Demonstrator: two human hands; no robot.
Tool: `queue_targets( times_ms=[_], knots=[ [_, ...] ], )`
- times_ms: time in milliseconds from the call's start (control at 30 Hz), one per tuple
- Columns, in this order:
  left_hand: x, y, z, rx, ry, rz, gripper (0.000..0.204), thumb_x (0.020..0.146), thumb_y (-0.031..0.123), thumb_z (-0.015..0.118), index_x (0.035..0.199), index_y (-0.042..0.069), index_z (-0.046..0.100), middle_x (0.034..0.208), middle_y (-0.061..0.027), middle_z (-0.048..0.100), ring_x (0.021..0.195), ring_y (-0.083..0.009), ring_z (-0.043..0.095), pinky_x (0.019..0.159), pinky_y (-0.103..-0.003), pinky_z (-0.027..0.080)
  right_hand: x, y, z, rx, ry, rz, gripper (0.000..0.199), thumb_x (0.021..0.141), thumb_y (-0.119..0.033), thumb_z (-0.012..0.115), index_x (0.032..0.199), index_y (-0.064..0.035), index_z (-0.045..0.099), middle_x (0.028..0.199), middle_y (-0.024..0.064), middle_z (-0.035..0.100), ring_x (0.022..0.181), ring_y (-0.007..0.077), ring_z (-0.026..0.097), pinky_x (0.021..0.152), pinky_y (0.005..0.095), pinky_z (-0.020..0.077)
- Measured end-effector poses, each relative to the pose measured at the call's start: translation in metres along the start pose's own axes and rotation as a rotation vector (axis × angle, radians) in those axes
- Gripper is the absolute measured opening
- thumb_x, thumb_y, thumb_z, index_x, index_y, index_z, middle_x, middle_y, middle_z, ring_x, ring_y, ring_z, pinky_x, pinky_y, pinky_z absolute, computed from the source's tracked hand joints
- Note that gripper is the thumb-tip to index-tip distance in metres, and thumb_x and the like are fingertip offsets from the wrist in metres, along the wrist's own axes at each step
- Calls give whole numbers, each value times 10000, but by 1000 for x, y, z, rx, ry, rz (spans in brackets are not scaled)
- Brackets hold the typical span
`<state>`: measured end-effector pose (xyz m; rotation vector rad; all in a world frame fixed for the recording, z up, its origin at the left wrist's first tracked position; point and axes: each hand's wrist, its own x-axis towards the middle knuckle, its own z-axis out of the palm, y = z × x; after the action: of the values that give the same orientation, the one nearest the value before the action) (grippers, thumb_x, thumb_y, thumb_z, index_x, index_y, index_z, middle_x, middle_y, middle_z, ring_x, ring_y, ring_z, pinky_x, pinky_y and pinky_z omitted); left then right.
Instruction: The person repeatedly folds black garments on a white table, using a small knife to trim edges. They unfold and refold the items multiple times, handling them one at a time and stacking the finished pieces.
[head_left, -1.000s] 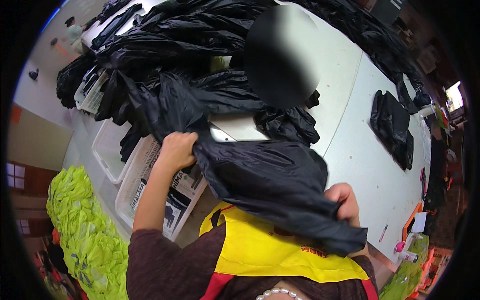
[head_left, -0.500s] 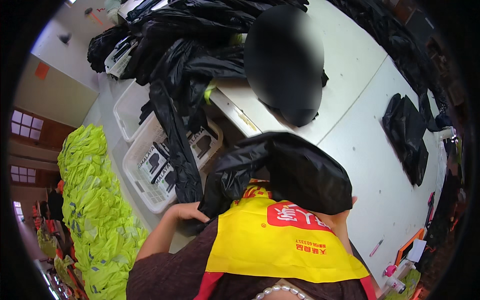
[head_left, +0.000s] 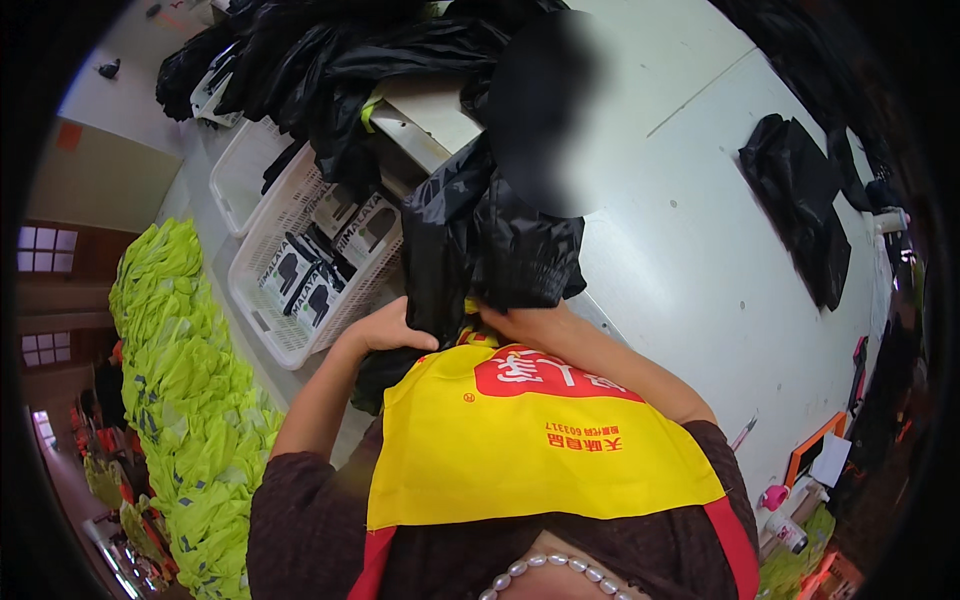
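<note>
A shiny black garment (head_left: 440, 245) with a gathered, elastic-looking edge hangs bunched in front of my yellow apron. My left hand (head_left: 392, 328) grips its left side, thumb lying on the black fabric and the other fingers hidden. On the right side my right hand (head_left: 525, 322) is tucked against the garment's lower edge, closed on the cloth as far as it shows. The hands are a short way apart, close to my body. A dark blurred patch covers the upper middle of the view, beside the garment's far end.
Left of the garment stands a white plastic basket (head_left: 285, 345) with black-and-white packets, and another white basket (head_left: 225, 195) behind it. Neon yellow garments (head_left: 190, 420) are heaped at far left. Black garments (head_left: 330, 60) pile up at the back; another black garment (head_left: 800, 200) lies on the white table (head_left: 690, 290).
My right hand has come in leftward from the garment's right side. The wide loop of black fabric is now gathered narrower and reaches farther forward. The view has shifted slightly.
</note>
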<state>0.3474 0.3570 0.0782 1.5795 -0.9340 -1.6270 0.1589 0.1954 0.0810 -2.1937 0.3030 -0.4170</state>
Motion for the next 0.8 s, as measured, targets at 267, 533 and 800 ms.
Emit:
queue_targets(
  times_ms=[267,533,800],
  knots=[
    [-6,56,-25,416,670,166,842,639,322,786,1294,-19,381,1268,-180,458,1120,-273,481,914,-348,404,47,-4,-68,372,304,59,243,833,-129,504,1011,32,546,783,124,594,715,172,556,662,305,452],
    [-23,162,-16,692,840,677,858,647,363,768,1342,73,357,1292,-154,436,1203,-265,420,921,-331,400,90,-60,-60,522,-289,17,357,918,-309,458,1028,17,552,851,74,598,783,135,511,718,266,418],
    [-1,108,-73,298,127,335,792,645,280,742,1333,82,402,1246,-127,484,1124,-217,467,953,-317,373,116,-49,-71,833,-567,351,278,680,-179,589,902,-19,637,786,35,624,764,108,569,721,218,444]
  ],
)
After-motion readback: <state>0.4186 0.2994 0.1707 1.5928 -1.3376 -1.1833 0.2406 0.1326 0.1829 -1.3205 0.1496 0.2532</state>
